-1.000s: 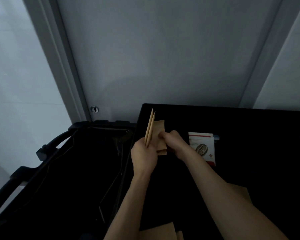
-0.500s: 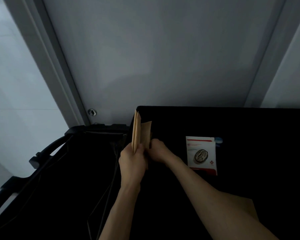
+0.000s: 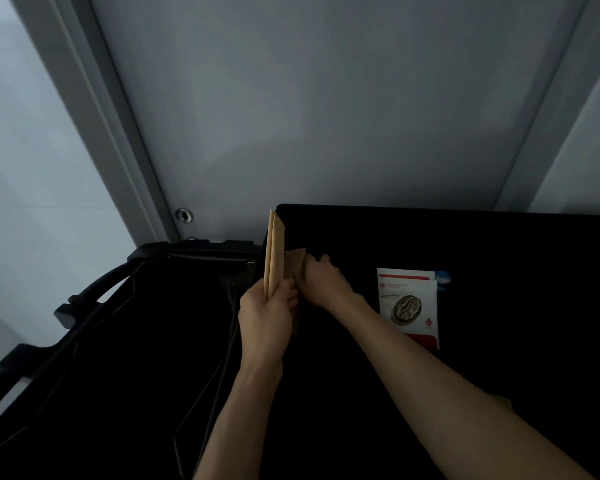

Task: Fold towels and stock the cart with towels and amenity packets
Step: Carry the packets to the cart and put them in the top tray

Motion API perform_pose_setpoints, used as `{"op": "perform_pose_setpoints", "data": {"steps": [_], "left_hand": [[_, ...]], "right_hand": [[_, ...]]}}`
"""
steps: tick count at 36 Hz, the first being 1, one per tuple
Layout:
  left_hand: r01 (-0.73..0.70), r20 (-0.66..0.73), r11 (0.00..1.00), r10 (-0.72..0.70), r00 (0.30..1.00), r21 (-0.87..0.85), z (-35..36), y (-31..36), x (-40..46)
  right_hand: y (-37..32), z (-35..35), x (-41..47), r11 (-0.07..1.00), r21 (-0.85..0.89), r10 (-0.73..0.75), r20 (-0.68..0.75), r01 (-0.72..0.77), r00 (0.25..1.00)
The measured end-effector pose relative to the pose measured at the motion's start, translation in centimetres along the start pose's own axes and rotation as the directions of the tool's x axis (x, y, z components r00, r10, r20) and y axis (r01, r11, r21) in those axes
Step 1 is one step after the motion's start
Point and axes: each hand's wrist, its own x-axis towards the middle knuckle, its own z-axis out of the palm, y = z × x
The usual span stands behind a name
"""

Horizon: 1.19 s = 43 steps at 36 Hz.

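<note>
My left hand [image 3: 267, 315] grips a thin stack of brown paper packets [image 3: 273, 252], held upright on edge at the left corner of the black cart top [image 3: 499, 244]. Just to its right, my right hand [image 3: 321, 282] pinches another brown packet [image 3: 296, 263] that sits behind the stack. A white and red coffee packet [image 3: 407, 306] with a coffee-bean picture lies flat on the cart top to the right of my hands. No towel is in view.
A black bag on a black frame [image 3: 146, 258] hangs open at the cart's left side, dark inside. A grey wall panel [image 3: 309, 116] and door frame rise right behind the cart. A brown packet corner [image 3: 503, 400] shows under my right forearm.
My hands and the brown packets have shifted left toward the cart's left corner. The stack now stands more upright and the right hand sits closer against it.
</note>
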Motion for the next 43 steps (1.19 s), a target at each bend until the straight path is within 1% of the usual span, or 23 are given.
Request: {"op": "perform_pose_setpoints", "data": {"steps": [2,4,7,10,11,12,14,16,17,18,20,21,22,23,26,30,32,34,36,39,43], "left_hand": [[0.006,0.012,1.0,-0.006,1.0,-0.029,0.0,0.1,-0.1],[0.012,0.017,0.999,-0.012,1.0,-0.044,0.0,0.2,-0.1],[0.022,0.021,0.998,-0.021,1.0,-0.058,0.0,0.4,-0.2],[0.052,0.039,0.994,-0.049,0.998,-0.094,0.0,0.8,-0.4],[0.064,0.053,0.991,-0.058,0.997,-0.116,-0.1,1.0,-0.5],[0.072,0.071,0.989,-0.063,0.995,-0.129,-0.1,1.2,-0.6],[0.091,0.123,0.983,-0.072,0.99,-0.157,-0.3,1.6,-0.9],[0.155,0.189,0.959,-0.111,0.976,-0.237,-0.3,2.1,-1.1],[0.201,0.227,0.937,-0.137,0.964,-0.287,-0.2,2.3,-1.3],[0.245,0.267,0.912,-0.159,0.95,-0.328,-0.1,2.5,-1.5],[0.312,0.341,0.875,-0.185,0.922,-0.369,0.2,2.7,-2.0],[0.334,0.376,0.866,-0.188,0.907,-0.372,0.4,2.7,-2.4],[0.344,0.406,0.866,-0.185,0.895,-0.363,0.6,2.6,-2.7],[0.342,0.432,0.876,-0.178,0.884,-0.339,0.8,2.4,-3.1],[0.26,0.478,0.944,-0.136,0.868,-0.204,1.6,1.8,-4.5],[0.127,0.542,0.99,-0.072,0.837,-0.064,2.6,1.4,-6.3],[0.104,0.594,0.994,-0.062,0.802,-0.036,3.0,1.5,-7.2],[0.076,0.662,0.997,-0.039,0.749,-0.027,3.4,1.5,-8.0],[0.012,0.704,1.0,-0.01,0.711,0.001,4.0,1.5,-8.8],[-0.065,0.716,0.997,0.018,0.698,0.038,5.1,1.5,-9.9],[-0.113,0.698,0.992,0.037,0.715,0.063,6.6,1.4,-11.8]], "right_hand": [[-0.3,1.1,0.0,0.998,-0.026,-0.047,0.085,0.049,0.995],[-0.5,2.3,0.1,0.997,-0.066,-0.042,0.131,0.051,0.99],[-0.6,2.4,0.3,0.994,-0.1,-0.022,0.135,0.035,0.991],[-0.2,1.2,-0.1,0.993,-0.115,0.022,0.152,-0.004,0.988],[-0.2,0.5,-0.4,0.994,-0.106,0.032,0.135,-0.018,0.99],[-0.1,-0.2,-0.7,0.997,-0.065,0.036,0.098,-0.03,0.995],[-0.2,-2.0,-1.6,0.997,0.072,0.025,-0.057,-0.021,0.998],[-0.4,-3.9,-2.7,0.965,0.255,0.001,-0.22,0.057,0.975],[-0.5,-4.8,-3.4,0.925,0.368,0.003,-0.26,0.096,0.966],[-0.6,-5.8,-4.2,0.862,0.491,0.009,-0.261,0.125,0.965],[-0.7,-7.4,-6.0,0.695,0.705,-0.007,-0.193,0.144,0.981],[-0.5,-8.0,-6.9,0.631,0.762,-0.031,-0.164,0.147,0.986],[-0.3,-8.6,-7.8,0.598,0.786,-0.056,-0.153,0.156,0.987],[-0.1,-9.0,-8.6,0.595,0.786,-0.068,-0.159,0.168,0.985],[1.2,-10.4,-11.0,0.65,0.745,-0.034,-0.165,0.147,0.986],[3.5,-11.9,-14.4,0.657,0.744,0.004,-0.162,0.12,0.987],[4.8,-12.7,-16.4,0.674,0.73,0.019,-0.17,0.112,0.985],[6.0,-13.4,-18.2,0.69,0.715,0.025,-0.176,0.11,0.984],[7.2,-14.1,-19.9,0.706,0.7,0.034,-0.191,0.111,0.981],[8.8,-15.1,-22.0,0.738,0.661,0.026,-0.226,0.133,0.974],[10.6,-16.1,-23.9,0.754,0.635,0.002,-0.256,0.167,0.967]]}}
